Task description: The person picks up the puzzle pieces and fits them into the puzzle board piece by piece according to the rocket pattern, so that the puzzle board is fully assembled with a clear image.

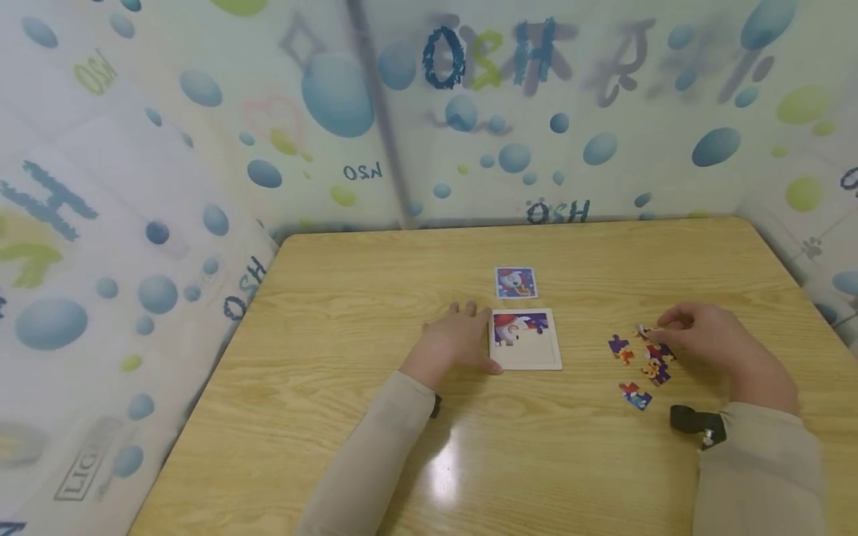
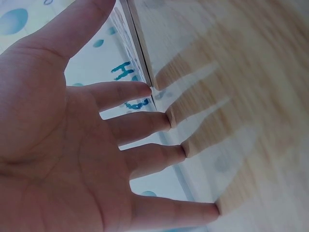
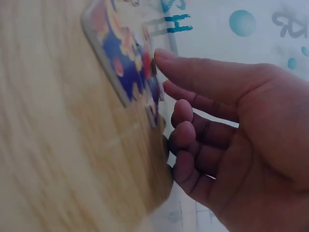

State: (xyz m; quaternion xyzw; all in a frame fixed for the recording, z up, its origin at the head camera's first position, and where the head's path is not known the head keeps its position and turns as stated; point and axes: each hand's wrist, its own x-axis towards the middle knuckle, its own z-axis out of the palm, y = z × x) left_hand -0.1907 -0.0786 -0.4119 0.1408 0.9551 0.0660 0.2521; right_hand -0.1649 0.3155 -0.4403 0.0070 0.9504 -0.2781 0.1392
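Note:
A square puzzle board [image 1: 526,355], partly filled with pieces along its top and left, lies mid-table. My left hand [image 1: 456,339] is spread at its left edge, the thumb by its lower left corner. In the left wrist view, the straight fingers [image 2: 145,159] touch the tabletop with their tips. Over a cluster of loose puzzle pieces [image 1: 655,368] on the right, my right hand [image 1: 717,342] pinches a puzzle piece [image 1: 644,332] between thumb and forefinger. The right wrist view shows its other fingers [image 3: 186,135] curled, with the pinched piece mostly hidden.
A small square picture card [image 1: 515,283] lies just behind the board. One loose puzzle piece [image 1: 635,396] sits nearer the front than the cluster. The wooden table [image 1: 322,298] meets patterned walls [image 1: 469,149] at the back and sides.

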